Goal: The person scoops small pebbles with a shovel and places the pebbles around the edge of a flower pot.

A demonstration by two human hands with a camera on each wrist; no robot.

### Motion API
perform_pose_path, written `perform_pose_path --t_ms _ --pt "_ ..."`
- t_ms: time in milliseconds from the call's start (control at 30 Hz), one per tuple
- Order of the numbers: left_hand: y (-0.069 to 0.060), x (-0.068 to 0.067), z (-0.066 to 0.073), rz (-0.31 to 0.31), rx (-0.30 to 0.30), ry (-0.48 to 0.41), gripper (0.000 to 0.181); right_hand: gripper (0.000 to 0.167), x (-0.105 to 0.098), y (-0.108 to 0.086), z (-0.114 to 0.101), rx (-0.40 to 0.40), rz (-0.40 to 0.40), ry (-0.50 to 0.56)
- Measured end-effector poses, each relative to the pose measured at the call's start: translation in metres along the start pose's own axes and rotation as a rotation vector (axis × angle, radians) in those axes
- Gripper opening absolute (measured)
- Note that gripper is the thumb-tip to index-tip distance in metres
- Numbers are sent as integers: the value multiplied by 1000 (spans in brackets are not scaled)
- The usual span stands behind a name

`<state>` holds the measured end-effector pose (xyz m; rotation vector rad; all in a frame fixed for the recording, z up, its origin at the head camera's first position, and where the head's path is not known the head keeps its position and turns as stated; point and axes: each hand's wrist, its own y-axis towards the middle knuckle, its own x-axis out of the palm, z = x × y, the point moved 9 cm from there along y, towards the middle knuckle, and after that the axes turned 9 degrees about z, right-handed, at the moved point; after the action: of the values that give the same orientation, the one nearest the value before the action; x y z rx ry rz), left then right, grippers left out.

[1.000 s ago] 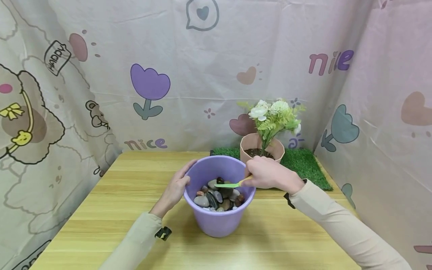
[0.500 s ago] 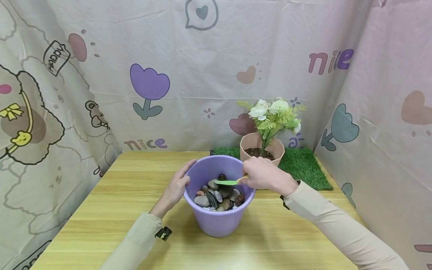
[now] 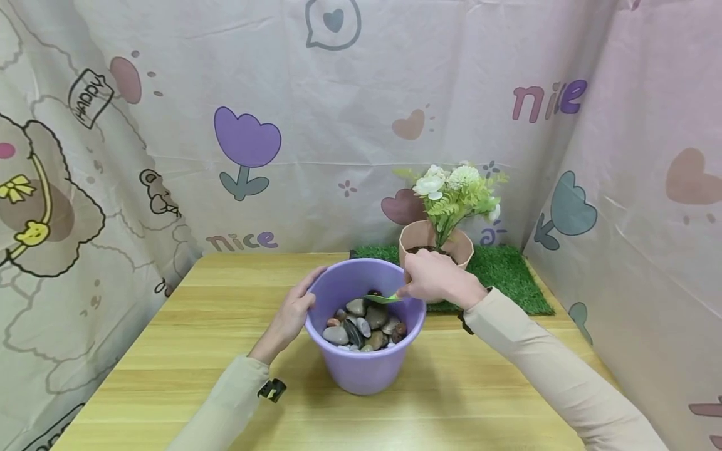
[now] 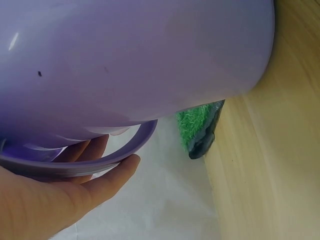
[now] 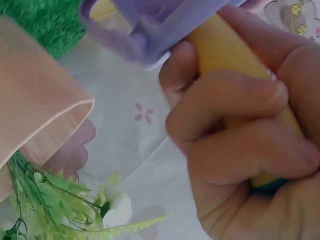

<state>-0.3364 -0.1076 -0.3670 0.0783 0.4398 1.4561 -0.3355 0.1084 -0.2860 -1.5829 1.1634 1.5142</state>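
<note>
A purple plastic bucket (image 3: pixel 363 371) stands upright on the table, with several smooth stones (image 3: pixel 375 317) in grey, brown and reddish shades in its bottom. My left hand (image 3: pixel 289 316) holds the bucket at its left side. The left wrist view shows those fingers around a purple loop (image 4: pixel 136 146) at the bucket's top. In my right hand (image 3: pixel 437 277) is a small trowel with a green blade (image 3: pixel 381 299) and a yellow handle (image 5: pixel 223 45), the fingers curled round the handle. The blade is tilted inside the bucket, above the stones at the far right; whether it touches them I cannot tell.
Behind the bucket, a pink pot (image 3: pixel 410 237) holds dark soil and a plant with white flowers (image 3: pixel 464 177). It stands on a green turf mat (image 3: pixel 504 279) at the back right of the wooden table (image 3: pixel 152 351). Printed cloth (image 3: pixel 316 125) hangs around the table.
The right hand has moved slightly left and up, away from me. The trowel blade has turned and tilted toward the far side of the bucket. The left hand keeps its hold.
</note>
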Motion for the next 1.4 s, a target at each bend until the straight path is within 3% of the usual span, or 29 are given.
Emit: perform_pose_path --t_ms 267,567,1067,1400 --pt "-2 -2 -2 15 7 38 73 25 1 -3 -4 -82 97 -41" --pt "0 -1 1 14 16 26 73 22 -5 -27 -3 -278 335 -39" --pt "1 -1 3 7 21 9 73 15 -6 -39 5 -324 581 -85" --pt "1 -1 0 1 -4 0 75 16 -8 -38 11 -308 591 -12"
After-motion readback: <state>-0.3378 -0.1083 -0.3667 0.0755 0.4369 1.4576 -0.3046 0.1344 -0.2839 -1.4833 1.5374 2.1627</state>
